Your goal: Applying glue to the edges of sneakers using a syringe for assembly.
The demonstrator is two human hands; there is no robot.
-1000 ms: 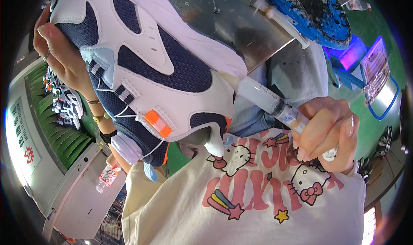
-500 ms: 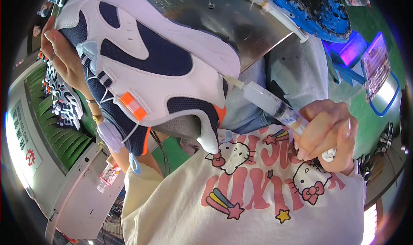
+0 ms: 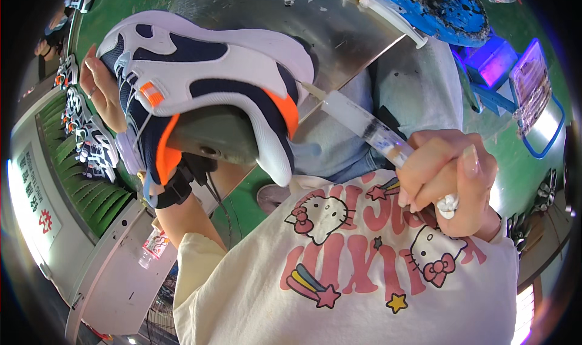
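Note:
A white and navy sneaker with orange accents lies tilted on its side in front of me. A grey shoe last fills its opening. My left hand grips the shoe from the far side by the laces; its palm is mostly hidden. My right hand is closed round a clear syringe with whitish content. The syringe's narrow tip meets the heel, near the seam of upper and sole. Whether anything flows from it I cannot tell.
A second syringe lies on the metal table beside a blue dish caked with black residue. Several sneakers stand along a green conveyor at left. A blue frame with a purple-lit box stands at right.
The sneaker has moved lower and away from me, rolling so the last and heel opening show more. The syringe tip followed the heel slightly left and up.

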